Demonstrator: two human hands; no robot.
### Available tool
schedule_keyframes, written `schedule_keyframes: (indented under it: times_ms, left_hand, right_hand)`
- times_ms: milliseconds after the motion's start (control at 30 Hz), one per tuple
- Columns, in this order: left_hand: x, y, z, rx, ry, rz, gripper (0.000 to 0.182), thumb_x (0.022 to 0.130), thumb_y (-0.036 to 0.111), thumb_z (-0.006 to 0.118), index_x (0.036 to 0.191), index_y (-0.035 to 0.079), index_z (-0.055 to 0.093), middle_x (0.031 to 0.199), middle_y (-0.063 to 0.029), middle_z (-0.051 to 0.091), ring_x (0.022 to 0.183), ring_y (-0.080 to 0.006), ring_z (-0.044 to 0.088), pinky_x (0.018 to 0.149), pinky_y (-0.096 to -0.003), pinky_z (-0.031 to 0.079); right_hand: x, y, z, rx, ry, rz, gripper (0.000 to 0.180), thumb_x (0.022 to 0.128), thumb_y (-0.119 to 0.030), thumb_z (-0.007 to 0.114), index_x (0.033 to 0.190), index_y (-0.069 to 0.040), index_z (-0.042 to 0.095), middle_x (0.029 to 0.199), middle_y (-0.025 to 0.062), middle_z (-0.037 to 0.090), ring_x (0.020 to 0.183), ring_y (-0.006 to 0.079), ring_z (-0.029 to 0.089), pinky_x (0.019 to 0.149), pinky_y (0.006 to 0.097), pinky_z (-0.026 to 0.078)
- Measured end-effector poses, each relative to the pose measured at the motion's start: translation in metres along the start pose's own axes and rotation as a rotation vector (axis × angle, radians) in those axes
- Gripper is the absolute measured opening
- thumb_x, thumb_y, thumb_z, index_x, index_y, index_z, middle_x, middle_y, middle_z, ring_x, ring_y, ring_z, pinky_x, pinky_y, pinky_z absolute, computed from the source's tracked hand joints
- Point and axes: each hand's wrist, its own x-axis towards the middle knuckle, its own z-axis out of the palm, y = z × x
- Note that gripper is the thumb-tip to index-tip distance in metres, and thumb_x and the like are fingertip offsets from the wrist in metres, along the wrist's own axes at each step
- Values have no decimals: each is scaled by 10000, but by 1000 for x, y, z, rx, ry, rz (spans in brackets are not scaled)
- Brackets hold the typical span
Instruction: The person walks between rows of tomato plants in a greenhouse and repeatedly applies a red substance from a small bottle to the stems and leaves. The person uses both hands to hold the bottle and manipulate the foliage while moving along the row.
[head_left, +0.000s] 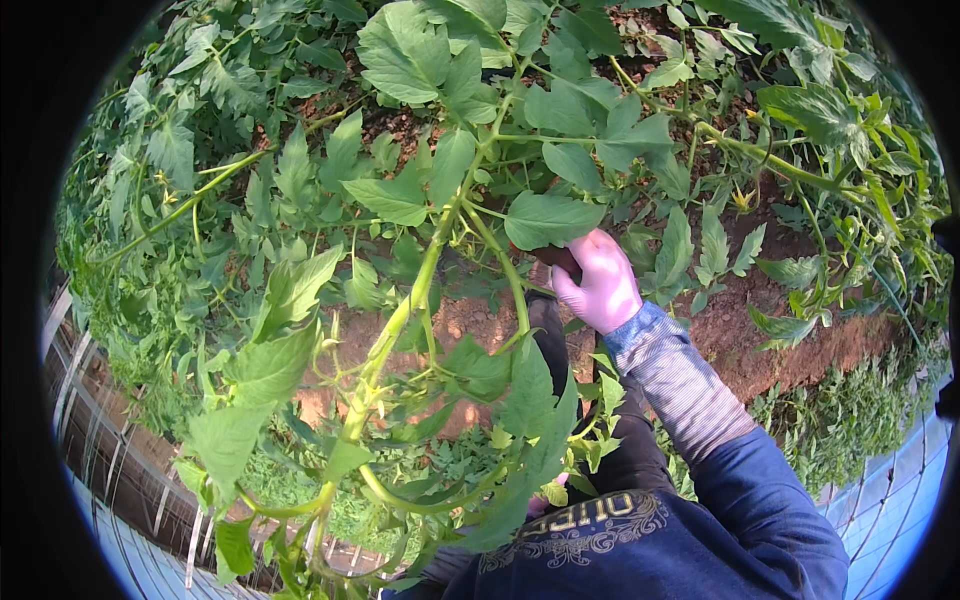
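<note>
My right hand (602, 283), in a thin pink glove, is closed around a dark hand tool (559, 259). A touch of red shows at the tool's far end, and a broad tomato leaf (551, 220) covers part of it, so its exact kind cannot be told. Just left of it a green side stem (510, 274) branches from the thick main tomato stem (401, 315), which rises close to the camera. Down by my waist, a little pink of my left hand (538, 504) shows between leaves; its fingers are hidden.
Yellow-flowered tomato stems spread left (202, 191) and right (780, 166). Brown soil (787, 337) runs beneath the plants. A thin string (885, 289) slants down at right. Blue sheeting (900, 487) lines the lower right edge. My dark-trousered leg (630, 450) is below.
</note>
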Motion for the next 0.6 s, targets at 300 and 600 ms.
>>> schedule_keyframes:
  times_ms: [300, 600]
  left_hand:
    - [-4, 4, 5, -14, 20, 31, 255, 818, 223, 568, 1044, 104, 574, 995, -30, 599, 952, -168, 538, 862, -328, 395]
    - [-1, 17, -4, 17, 86, 153, 237, 822, 230, 564, 1019, 100, 583, 979, -42, 602, 944, -171, 538, 869, -337, 386]
  right_hand:
    - [-3, -9, 0, 99, 4, 52, 378, 638, -38, 560, 1016, -26, 532, 837, 144, 548, 794, 320, 535, 721, 392, 442]
    - [-14, -15, -24, 307, 160, 332, 387, 684, -109, 596, 1052, -25, 508, 967, 130, 551, 916, 255, 538, 833, 335, 419]
